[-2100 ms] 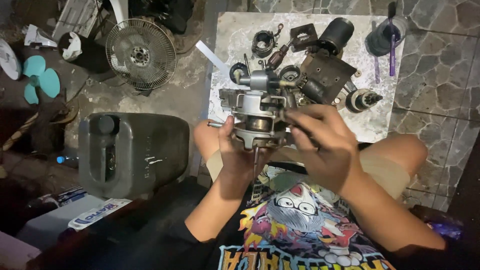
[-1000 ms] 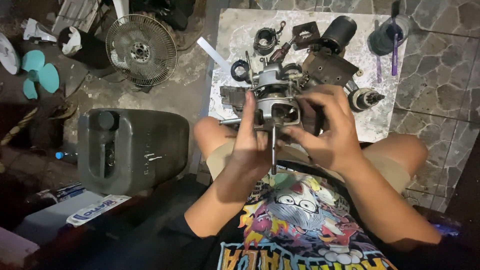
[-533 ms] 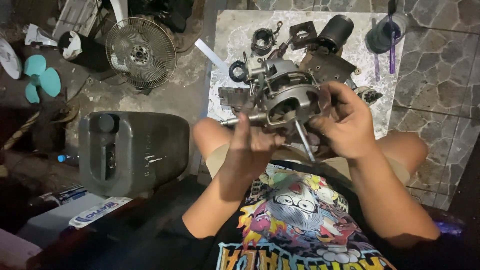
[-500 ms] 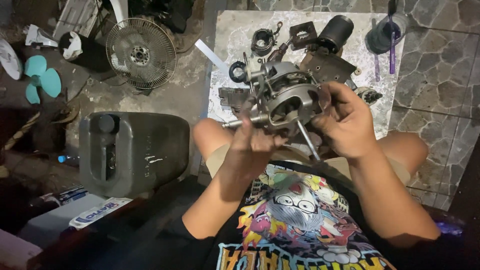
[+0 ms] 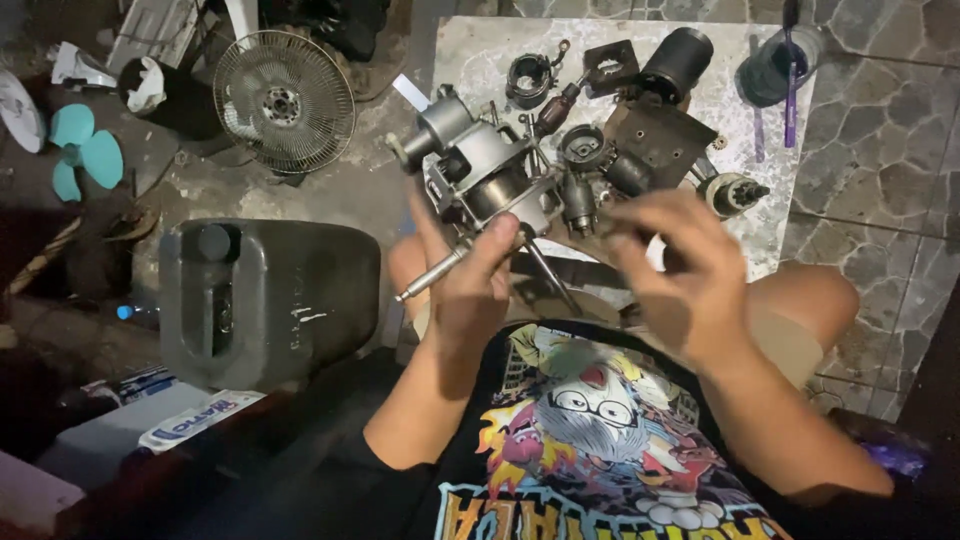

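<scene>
Left hand (image 5: 470,290) grips the fan motor (image 5: 485,180) from below, raised over the lap with its shaft (image 5: 432,275) slanting down-left. Right hand (image 5: 680,270) hovers just beside it, fingers spread, holding nothing. This looks like a turn-and-inspect step; next calls for the free hand to steady the housing. Loose parts (image 5: 640,150) lie on the slab (image 5: 480,50) beyond; fan guard (image 5: 285,100) and jerrycan (image 5: 270,300) sit left.

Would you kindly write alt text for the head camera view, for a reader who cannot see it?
A seated person's left hand holds up a grey fan motor with a protruding shaft, while the right hand hovers open beside it. Behind lie loose motor parts on a stone slab; a wire fan guard lies left.
</scene>
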